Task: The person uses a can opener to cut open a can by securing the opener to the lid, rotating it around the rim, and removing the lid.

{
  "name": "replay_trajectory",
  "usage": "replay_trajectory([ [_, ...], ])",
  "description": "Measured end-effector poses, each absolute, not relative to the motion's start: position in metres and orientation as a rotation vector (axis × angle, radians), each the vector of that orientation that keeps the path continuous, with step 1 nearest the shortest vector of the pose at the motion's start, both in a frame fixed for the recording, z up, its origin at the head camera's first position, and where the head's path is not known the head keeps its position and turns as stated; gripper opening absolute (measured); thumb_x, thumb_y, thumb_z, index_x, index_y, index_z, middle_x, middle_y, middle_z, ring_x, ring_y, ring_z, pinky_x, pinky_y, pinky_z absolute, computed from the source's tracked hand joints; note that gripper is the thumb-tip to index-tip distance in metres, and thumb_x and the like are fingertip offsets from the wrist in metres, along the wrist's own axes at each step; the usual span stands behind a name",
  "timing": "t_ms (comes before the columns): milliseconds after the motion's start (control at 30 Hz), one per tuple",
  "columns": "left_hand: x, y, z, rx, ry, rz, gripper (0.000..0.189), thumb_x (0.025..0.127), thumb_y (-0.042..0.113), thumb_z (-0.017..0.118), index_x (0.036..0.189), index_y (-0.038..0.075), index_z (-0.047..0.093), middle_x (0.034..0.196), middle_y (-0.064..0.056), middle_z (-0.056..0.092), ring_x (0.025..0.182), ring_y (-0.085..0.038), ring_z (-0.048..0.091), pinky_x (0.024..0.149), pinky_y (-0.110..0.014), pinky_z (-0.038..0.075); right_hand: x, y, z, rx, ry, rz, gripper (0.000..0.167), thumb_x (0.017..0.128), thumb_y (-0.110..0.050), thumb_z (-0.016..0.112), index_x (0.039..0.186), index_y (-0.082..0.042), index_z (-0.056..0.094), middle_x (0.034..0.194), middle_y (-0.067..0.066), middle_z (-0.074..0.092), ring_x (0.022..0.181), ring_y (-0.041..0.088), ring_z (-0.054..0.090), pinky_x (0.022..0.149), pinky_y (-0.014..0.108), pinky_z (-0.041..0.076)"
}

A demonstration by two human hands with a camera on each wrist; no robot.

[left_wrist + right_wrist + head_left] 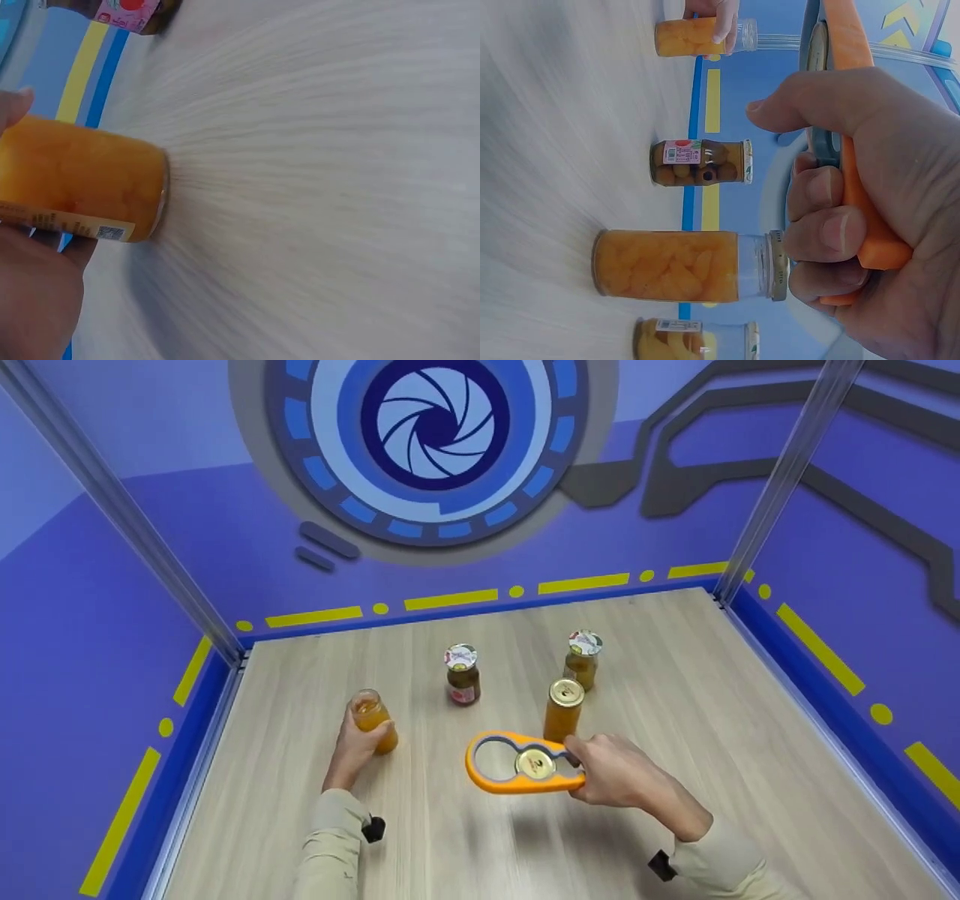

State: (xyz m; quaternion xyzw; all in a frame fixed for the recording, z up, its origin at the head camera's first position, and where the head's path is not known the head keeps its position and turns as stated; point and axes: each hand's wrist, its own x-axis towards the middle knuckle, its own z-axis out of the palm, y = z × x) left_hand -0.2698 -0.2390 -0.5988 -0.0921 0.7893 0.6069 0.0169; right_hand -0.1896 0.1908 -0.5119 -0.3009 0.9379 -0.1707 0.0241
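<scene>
Head view: left hand (358,750) grips lidless orange-filled glass jar (371,715), perhaps steadying it; right hand (616,769) grips looped orange opener (525,787) cradling gold lid (535,763).

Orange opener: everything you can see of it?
The orange opener looks plastic, its rounded frame lined in grey around several openings. The end opening is empty; a gold lid sits in the next. The right grip holds its other end above the table, the loop pointing left.

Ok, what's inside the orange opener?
The orange opener holds a gold lid; tabletop shows through its end loop. The right hand covers its handle end; can't see inside there.
</scene>
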Motion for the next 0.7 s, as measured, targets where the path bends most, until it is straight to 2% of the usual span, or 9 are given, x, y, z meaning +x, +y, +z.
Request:
replay_trajectory([
  [267, -0.28, -0.226, -0.606, -0.404, 2.597, 1.952, 0.08, 0.098, 0.016, 0.072, 0.158, 0.006, 0.02, 0.149, -0.023, 0.042, 0.139, -0.039, 0.042, 0.12, -0.055, 0.029, -0.187, 0.192, -0.512, -0.94, 2.926, -0.521, 0.033, 0.072, -0.019, 0.085, 0.087, -0.018, 0.055, 0.064, -0.012, 0.047, 0.053, 0.006, 0.042, 0.046, 0.024, 0.037],
  [400, -0.283, -0.218, -0.609, -0.481, 2.601, 2.017, 0.085, 0.098, 0.019, 0.072, 0.161, 0.01, 0.015, 0.15, -0.019, 0.04, 0.14, -0.036, 0.04, 0.12, -0.052, 0.029, -0.186, 0.193, -0.512, -0.957, 2.939, -0.505, 0.034, 0.071, -0.019, 0.084, 0.085, -0.019, 0.053, 0.063, -0.011, 0.045, 0.052, 0.006, 0.04, 0.045, 0.025, 0.035],
  [700, -0.282, -0.215, -0.613, -0.568, 2.565, 2.074, 0.087, 0.098, 0.021, 0.072, 0.163, 0.016, 0.014, 0.154, -0.015, 0.037, 0.144, -0.033, 0.036, 0.122, -0.053, 0.025, -0.187, 0.194, -0.514, -0.944, 2.931, -0.509, 0.033, 0.071, -0.021, 0.085, 0.086, -0.019, 0.056, 0.064, -0.012, 0.048, 0.053, 0.006, 0.042, 0.046, 0.025, 0.037],
])
